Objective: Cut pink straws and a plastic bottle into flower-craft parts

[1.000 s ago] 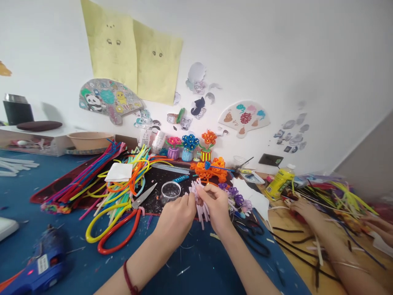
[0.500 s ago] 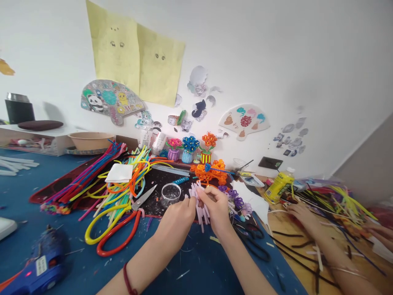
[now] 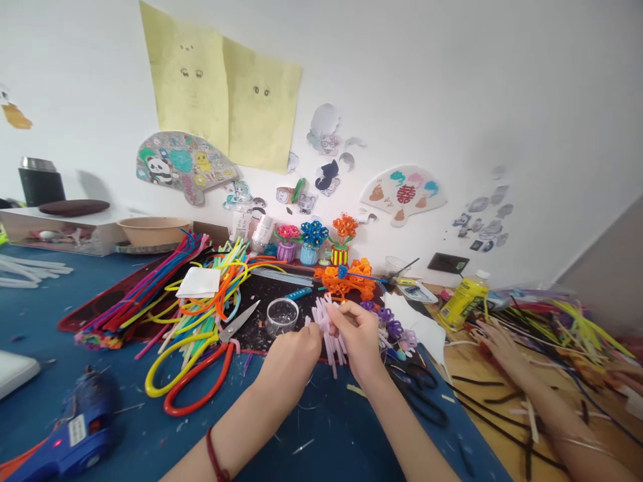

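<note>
A bundle of pale lilac pipe cleaner pieces (image 3: pixel 334 348) is between my hands, above the blue table. My left hand (image 3: pixel 297 345) has its fingers curled closed around the bundle's left side. My right hand (image 3: pixel 355 331) pinches the bundle from the right with thumb and forefinger. The fingertips of the left hand are partly hidden behind its knuckles. Just left of the bundle stands a small clear cup (image 3: pixel 282 316). Scissors with one yellow and one red handle (image 3: pixel 221 341) lie farther left. Beside my right hand are purple pipe cleaner flowers (image 3: pixel 393 325).
A blue glue gun (image 3: pixel 75 428) with a lit red light lies front left. Colourful pipe cleaners (image 3: pixel 145 288) cover the dark tray. Orange flowers (image 3: pixel 351 278) lie behind my hands, black scissors (image 3: pixel 416 391) at right. A co-worker's hand (image 3: pixel 502 345) reaches over the wooden table, near a yellow bottle (image 3: pixel 463 301).
The view has shifted slightly, so most things sit a little farther right. My hands keep hold of the lilac bundle with almost the same grip.
</note>
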The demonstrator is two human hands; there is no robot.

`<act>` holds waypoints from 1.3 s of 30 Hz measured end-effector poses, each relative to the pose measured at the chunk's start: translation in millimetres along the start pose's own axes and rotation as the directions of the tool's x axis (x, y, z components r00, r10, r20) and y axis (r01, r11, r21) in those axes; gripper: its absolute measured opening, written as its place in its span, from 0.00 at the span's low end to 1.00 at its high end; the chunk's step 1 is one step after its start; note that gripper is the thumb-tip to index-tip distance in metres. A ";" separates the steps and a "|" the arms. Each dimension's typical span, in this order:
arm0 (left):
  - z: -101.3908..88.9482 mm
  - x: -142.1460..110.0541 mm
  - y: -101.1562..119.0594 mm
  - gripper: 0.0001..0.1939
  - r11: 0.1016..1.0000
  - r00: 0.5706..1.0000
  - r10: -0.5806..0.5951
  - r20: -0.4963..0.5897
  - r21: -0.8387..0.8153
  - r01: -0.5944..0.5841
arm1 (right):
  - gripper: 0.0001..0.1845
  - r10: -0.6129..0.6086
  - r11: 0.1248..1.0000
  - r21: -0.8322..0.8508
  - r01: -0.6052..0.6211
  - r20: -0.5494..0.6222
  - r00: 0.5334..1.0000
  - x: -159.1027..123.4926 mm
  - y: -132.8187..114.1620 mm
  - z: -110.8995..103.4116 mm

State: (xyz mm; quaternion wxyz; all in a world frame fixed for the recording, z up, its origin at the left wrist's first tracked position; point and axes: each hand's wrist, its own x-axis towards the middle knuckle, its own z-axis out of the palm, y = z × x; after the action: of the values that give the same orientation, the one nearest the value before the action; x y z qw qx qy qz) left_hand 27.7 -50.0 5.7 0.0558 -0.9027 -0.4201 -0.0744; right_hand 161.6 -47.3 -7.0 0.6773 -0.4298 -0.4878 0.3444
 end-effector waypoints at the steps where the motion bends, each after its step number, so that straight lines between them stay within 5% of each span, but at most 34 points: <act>1: -1.2 -0.2 -0.2 0.16 1.000 1.000 -0.006 0.003 -0.016 0.006 | 0.16 -0.002 1.000 -0.004 0.002 -0.001 1.000 0.2 0.4 -0.4; 13: 2.2 0.5 -3.1 0.12 0.999 0.998 0.001 -0.063 -0.054 -0.004 | 0.16 0.004 1.000 0.031 -0.003 -0.041 0.999 2.6 0.6 -1.6; 23: -3.7 0.0 1.2 0.16 1.000 0.999 0.020 0.028 -0.005 -0.020 | 0.17 0.023 0.998 0.054 -0.020 -0.054 0.998 1.5 -0.1 -1.4; 39: 2.6 0.0 6.0 0.11 0.986 0.989 -0.142 -0.037 -0.093 0.138 | 0.15 -0.014 1.000 0.020 0.014 -0.007 1.000 -2.1 -3.8 -1.2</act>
State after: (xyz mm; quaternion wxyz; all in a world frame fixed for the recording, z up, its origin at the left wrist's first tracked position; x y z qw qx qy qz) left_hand 32.5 -53.4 2.8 0.0187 -0.8707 -0.4774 -0.1168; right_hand 162.4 -50.9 -4.4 0.6856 -0.4209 -0.4849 0.3430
